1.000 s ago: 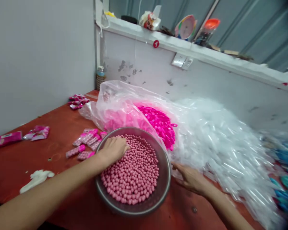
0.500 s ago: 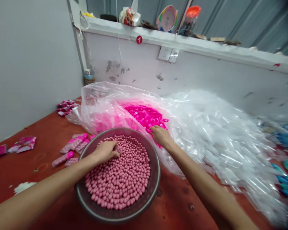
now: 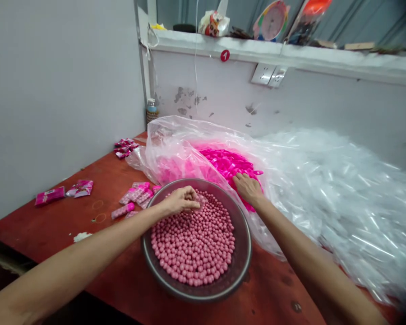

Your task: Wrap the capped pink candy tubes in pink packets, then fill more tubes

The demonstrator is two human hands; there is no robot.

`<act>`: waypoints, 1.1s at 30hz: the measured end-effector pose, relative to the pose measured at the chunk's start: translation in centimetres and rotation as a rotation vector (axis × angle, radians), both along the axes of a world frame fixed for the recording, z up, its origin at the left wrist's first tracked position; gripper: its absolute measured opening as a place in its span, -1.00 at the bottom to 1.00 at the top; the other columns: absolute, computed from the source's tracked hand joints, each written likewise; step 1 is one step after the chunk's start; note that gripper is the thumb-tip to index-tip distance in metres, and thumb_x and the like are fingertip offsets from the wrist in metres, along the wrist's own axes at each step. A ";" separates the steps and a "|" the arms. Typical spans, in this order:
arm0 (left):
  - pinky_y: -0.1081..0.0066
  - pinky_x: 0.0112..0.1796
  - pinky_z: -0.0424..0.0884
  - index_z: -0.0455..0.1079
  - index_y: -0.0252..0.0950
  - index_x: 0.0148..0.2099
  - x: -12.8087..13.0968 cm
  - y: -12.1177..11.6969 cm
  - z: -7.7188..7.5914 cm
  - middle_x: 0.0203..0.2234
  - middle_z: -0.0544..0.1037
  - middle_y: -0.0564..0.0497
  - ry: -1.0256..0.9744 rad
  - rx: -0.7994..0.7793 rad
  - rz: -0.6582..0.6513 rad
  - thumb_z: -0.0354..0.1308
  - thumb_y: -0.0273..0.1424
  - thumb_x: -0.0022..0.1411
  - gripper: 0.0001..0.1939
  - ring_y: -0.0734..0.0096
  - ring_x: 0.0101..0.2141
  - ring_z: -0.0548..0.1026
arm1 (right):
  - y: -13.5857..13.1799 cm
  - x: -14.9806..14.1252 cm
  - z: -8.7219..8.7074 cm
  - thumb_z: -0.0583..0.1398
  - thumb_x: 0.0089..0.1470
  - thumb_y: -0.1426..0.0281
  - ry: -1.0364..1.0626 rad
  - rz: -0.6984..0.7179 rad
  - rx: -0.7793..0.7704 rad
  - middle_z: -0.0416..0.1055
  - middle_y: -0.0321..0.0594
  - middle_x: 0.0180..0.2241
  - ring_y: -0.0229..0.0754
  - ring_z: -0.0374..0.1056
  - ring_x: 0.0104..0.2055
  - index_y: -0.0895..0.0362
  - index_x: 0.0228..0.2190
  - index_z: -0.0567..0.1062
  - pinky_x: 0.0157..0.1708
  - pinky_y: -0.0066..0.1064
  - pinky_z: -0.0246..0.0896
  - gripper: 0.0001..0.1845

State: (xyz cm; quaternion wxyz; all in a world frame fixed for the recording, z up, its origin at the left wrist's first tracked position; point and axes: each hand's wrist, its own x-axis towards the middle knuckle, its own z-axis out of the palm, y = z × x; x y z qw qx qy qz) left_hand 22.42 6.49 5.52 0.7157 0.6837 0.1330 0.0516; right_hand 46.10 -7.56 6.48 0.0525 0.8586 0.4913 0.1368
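Note:
My left hand (image 3: 184, 201) is over the far left part of a round metal bowl (image 3: 247, 253) of pink beads (image 3: 196, 246). Its fingers are closed around a small clear piece (image 3: 200, 199), which looks like a see-through tube, mostly hidden by the hand. To the right, my right hand (image 3: 248, 188) lies on a heap of bright pink plastic caps (image 3: 225, 160) in a clear plastic bag (image 3: 169, 128). Its fingers curl down among the caps and the fingertips are hidden. Left of the bowl lie several bead-filled tubes (image 3: 122, 211) with pink caps.
A large mound of clear plastic pieces (image 3: 338, 189) covers the right side of the red table (image 3: 122, 275). Pink packets (image 3: 50, 196) lie at the left, with more small packets (image 3: 125, 147) farther back. A cluttered shelf (image 3: 291, 54) runs along the wall above two sockets (image 3: 269, 75).
My right hand has gone from beside the bowl into the pink caps. The left hand has lifted from down among the beads, and a clear piece now shows in its fingers. The view shifted sideways.

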 end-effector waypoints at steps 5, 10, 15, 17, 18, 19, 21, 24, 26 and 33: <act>0.43 -0.35 0.31 0.35 -0.35 -0.27 -2.3 -1.4 2.4 -0.41 0.43 0.02 -0.228 -0.117 -0.053 0.23 -0.35 -0.03 -0.75 0.48 -0.40 0.40 | -2.9 -0.7 1.0 0.02 0.11 0.40 0.015 0.013 0.225 0.37 -0.02 -0.21 -0.08 0.28 -0.15 0.22 -0.18 0.32 -0.18 -0.29 0.15 -0.77; 0.48 -0.38 0.28 0.39 -0.38 -0.29 -3.7 -2.7 2.6 -0.45 0.40 0.03 -0.227 -0.050 -0.007 0.17 -0.37 0.03 -0.81 0.52 -0.43 0.35 | -4.7 -6.2 2.7 0.08 0.06 0.27 0.702 0.172 0.685 0.39 -0.18 -0.33 -0.20 0.33 -0.37 0.14 -0.25 0.34 -0.37 -0.36 0.27 -0.76; 0.48 -0.40 0.27 0.40 -0.39 -0.31 -4.5 -3.6 2.3 -0.48 0.41 0.03 -0.215 0.047 -0.003 0.13 -0.33 0.06 -0.80 0.50 -0.45 0.34 | -4.4 -12.6 4.4 0.11 0.06 0.29 0.986 0.373 0.744 0.40 -0.23 -0.30 -0.20 0.35 -0.31 0.09 -0.17 0.36 -0.30 -0.34 0.29 -0.73; 0.48 -0.38 0.27 0.41 -0.38 -0.29 -4.8 -3.8 2.3 -0.45 0.43 0.01 -0.224 0.126 0.003 0.12 -0.34 0.07 -0.79 0.48 -0.43 0.34 | -4.3 -14.1 4.9 0.10 0.08 0.33 0.889 0.439 0.699 0.40 -0.20 -0.23 -0.15 0.33 -0.19 0.08 -0.15 0.36 -0.19 -0.29 0.25 -0.73; 0.48 -0.37 0.27 0.41 -0.38 -0.28 -5.0 -3.9 2.3 -0.43 0.44 0.01 -0.232 0.161 0.006 0.11 -0.35 0.08 -0.80 0.47 -0.41 0.35 | -4.3 -14.7 5.2 0.09 0.09 0.34 0.833 0.472 0.664 0.39 -0.18 -0.19 -0.13 0.31 -0.14 0.07 -0.13 0.36 -0.15 -0.27 0.22 -0.73; 0.48 -0.35 0.27 0.42 -0.37 -0.27 -5.2 -4.1 2.2 -0.43 0.44 0.01 -0.240 0.189 0.009 0.10 -0.35 0.09 -0.80 0.46 -0.40 0.36 | -4.3 -15.1 5.4 0.08 0.10 0.36 0.785 0.514 0.622 0.38 -0.16 -0.16 -0.12 0.29 -0.10 0.07 -0.11 0.35 -0.12 -0.26 0.21 -0.72; 0.48 -0.34 0.28 0.42 -0.37 -0.27 -5.5 -4.2 2.2 -0.43 0.46 0.01 -0.246 0.239 0.015 0.08 -0.36 0.11 -0.81 0.44 -0.39 0.37 | -4.5 -15.7 5.9 0.06 0.11 0.38 0.723 0.611 0.500 0.36 -0.13 -0.13 -0.12 0.29 -0.10 0.08 -0.06 0.32 -0.14 -0.28 0.22 -0.68; 0.48 -0.32 0.29 0.44 -0.35 -0.25 -6.1 -4.2 2.2 -0.41 0.50 0.01 -0.262 0.322 0.016 0.06 -0.36 0.13 -0.79 0.41 -0.37 0.41 | -4.6 -16.2 6.6 0.07 0.08 0.41 0.623 0.709 0.256 0.38 -0.13 -0.20 -0.15 0.32 -0.19 0.08 -0.02 0.29 -0.22 -0.33 0.24 -0.61; 0.48 -0.27 0.29 0.45 -0.33 -0.22 -6.3 -4.1 2.1 -0.36 0.53 0.01 -0.281 0.393 0.027 0.05 -0.36 0.15 -0.78 0.39 -0.31 0.43 | -4.6 -16.4 6.8 0.07 0.05 0.44 0.557 0.719 0.137 0.39 -0.15 -0.23 -0.16 0.32 -0.22 0.07 0.00 0.28 -0.23 -0.34 0.23 -0.58; 0.52 -0.28 0.26 0.46 -0.29 -0.25 -6.7 -3.4 1.7 -0.39 0.54 0.05 -0.245 0.584 0.149 0.07 -0.41 0.14 -0.83 0.43 -0.36 0.44 | -4.7 -16.0 6.2 0.07 0.06 0.42 0.599 0.580 0.085 0.37 -0.18 -0.37 -0.18 0.31 -0.34 0.14 -0.25 0.41 -0.32 -0.36 0.21 -0.80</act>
